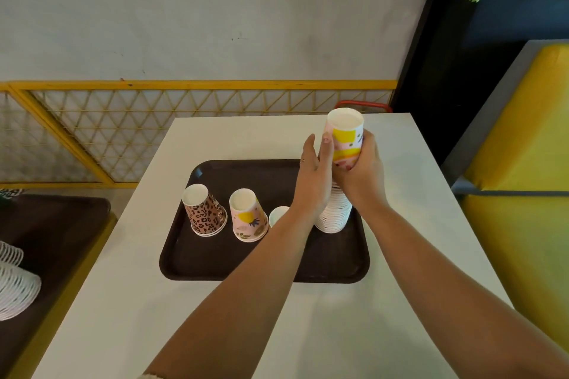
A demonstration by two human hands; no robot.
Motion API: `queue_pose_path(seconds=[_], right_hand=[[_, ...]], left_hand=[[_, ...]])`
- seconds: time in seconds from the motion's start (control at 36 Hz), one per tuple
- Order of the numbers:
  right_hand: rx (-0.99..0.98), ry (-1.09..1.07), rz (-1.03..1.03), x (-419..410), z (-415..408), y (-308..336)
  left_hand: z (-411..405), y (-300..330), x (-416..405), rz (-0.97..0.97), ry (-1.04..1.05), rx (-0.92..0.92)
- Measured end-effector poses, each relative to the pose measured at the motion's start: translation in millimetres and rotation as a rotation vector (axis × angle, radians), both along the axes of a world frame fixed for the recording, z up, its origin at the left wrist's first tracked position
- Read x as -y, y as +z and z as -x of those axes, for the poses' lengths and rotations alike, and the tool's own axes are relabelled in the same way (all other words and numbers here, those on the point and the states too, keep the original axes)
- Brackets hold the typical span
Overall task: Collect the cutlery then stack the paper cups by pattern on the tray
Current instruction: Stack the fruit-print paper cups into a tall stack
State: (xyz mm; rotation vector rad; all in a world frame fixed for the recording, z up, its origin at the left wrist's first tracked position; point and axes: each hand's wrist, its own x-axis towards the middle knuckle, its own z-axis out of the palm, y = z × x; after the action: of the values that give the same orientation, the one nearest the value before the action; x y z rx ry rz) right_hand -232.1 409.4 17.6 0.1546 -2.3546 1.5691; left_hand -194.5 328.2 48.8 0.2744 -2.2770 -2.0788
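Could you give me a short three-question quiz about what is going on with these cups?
1. True or false: the leopard-print cup stands upside down on the dark tray.
2. Which hand wraps its fingers around the tall cup stack: A) left, B) right, C) neither?
3. Fill in: between the floral cup and the tall stack, a third cup is partly hidden by the left ____.

Key:
1. True; its white base faces up.
2. B; the right hand grips the stack near its top, while the left hand rests flat against its side.
3. Forearm.
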Motion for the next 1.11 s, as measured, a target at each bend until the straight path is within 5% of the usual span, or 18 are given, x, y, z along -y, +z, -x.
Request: queue_pose_path(seconds=[0.53,0.86,1.11], right_hand=[[0.043,-0.038,-0.018,4,-9,-9],[-0.361,-0.302,-0.071,31,-49,52],[-0.464,0.11,-0.185,85,-78,87]], left_hand=[[-19,-3,14,0.066,-0.004,-0.005],[-48,10,76,0.24,0.22,-0.182],[-83,49,125,0.348,0.408,-0.375]])
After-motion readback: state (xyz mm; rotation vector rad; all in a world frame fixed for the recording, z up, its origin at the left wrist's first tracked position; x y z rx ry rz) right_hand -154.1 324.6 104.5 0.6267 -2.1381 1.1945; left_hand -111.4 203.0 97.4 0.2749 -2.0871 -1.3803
